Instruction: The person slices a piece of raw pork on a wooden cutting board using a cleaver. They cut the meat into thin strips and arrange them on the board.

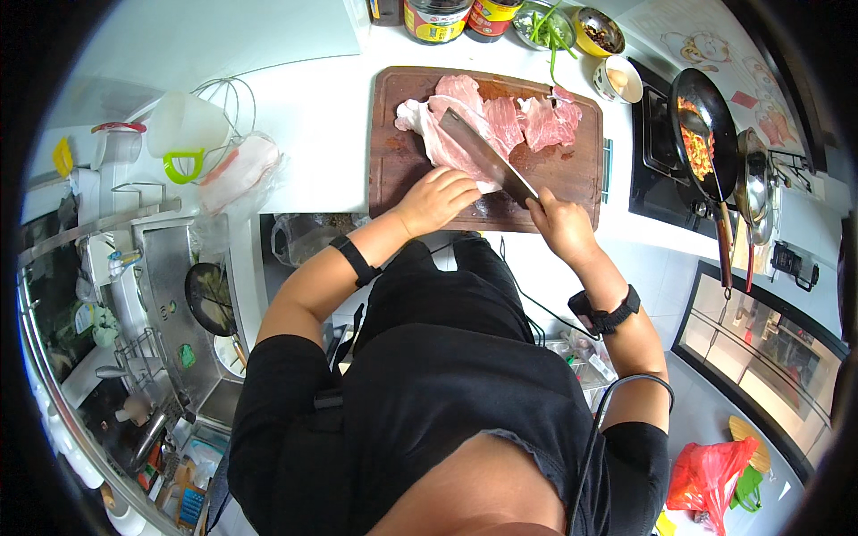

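A dark wooden cutting board point(402, 187) lies on the white counter before me. Raw pale-pink meat point(446, 144) spreads over its upper half, with thinner slices point(546, 120) toward the right. My right hand point(563, 224) grips the handle of a broad-bladed cleaver point(479, 151). Its blade slants up and left across the large piece; whether the edge has cut in cannot be seen. My left hand point(439, 197) rests with bent fingers on the near edge of that piece, left of the blade. Part of the meat is hidden beneath the cleaver and fingers.
Right of the board, a wok point(727, 134) with chopped food and a ladle sits at the black stove point(653, 167). Jars point(437, 23), a bowl of greens point(536, 27) and an egg bowl point(606, 84) stand behind. Bagged meat point(241, 174) lies left, near the sink point(161, 268).
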A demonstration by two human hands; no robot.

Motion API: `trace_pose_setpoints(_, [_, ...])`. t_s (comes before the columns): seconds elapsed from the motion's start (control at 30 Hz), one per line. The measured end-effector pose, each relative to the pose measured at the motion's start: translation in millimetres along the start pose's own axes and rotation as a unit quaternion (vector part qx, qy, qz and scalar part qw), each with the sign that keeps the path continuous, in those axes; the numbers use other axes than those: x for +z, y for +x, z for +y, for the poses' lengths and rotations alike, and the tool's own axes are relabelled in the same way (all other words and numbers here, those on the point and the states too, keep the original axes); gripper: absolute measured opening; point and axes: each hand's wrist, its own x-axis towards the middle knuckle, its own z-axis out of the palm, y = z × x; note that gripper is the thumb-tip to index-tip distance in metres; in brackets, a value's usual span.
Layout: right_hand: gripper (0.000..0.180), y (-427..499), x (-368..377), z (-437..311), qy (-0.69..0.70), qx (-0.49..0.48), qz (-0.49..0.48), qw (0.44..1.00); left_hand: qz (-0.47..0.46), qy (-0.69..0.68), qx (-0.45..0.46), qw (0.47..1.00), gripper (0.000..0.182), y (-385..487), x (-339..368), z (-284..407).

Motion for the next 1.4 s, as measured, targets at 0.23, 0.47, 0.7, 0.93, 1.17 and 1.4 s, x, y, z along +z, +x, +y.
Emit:
trace_pose_setpoints(0.23, [0.023,16.9,-6.0,29.5,0.001,0.021,0.014,1.000,0.028,0.054,-0.095,0.994,0.035,35.9,20.0,10.7])
trace_pose_setpoints(0.47, [0.022,4.6,-16.0,20.6,-0.009,0.010,-0.030,0.999,0.051,0.071,-0.078,0.993,0.022,39.6,13.3,4.2])
trace_pose_setpoints(0.7, [0.023,-1.1,0.2,13.8,0.033,0.007,-0.042,0.999,0.027,0.037,-0.094,0.994,0.021,32.6,14.1,12.4])
trace_pose_setpoints(0.93, [0.025,40.5,20.5,-2.5,0.023,-0.009,-0.044,0.999,0.005,0.007,-0.104,0.995,0.023,29.3,23.3,16.2])
trace_pose_setpoints(1.17, [0.028,82.7,26.7,-31.7,0.006,0.012,-0.094,0.995,0.034,0.021,-0.111,0.993,0.027,19.5,29.0,19.4])
trace_pose_setpoints(1.4, [0.029,116.8,30.3,-55.0,0.021,-0.006,-0.075,0.997,0.001,0.058,-0.151,0.987,0.029,7.7,9.3,-0.7])
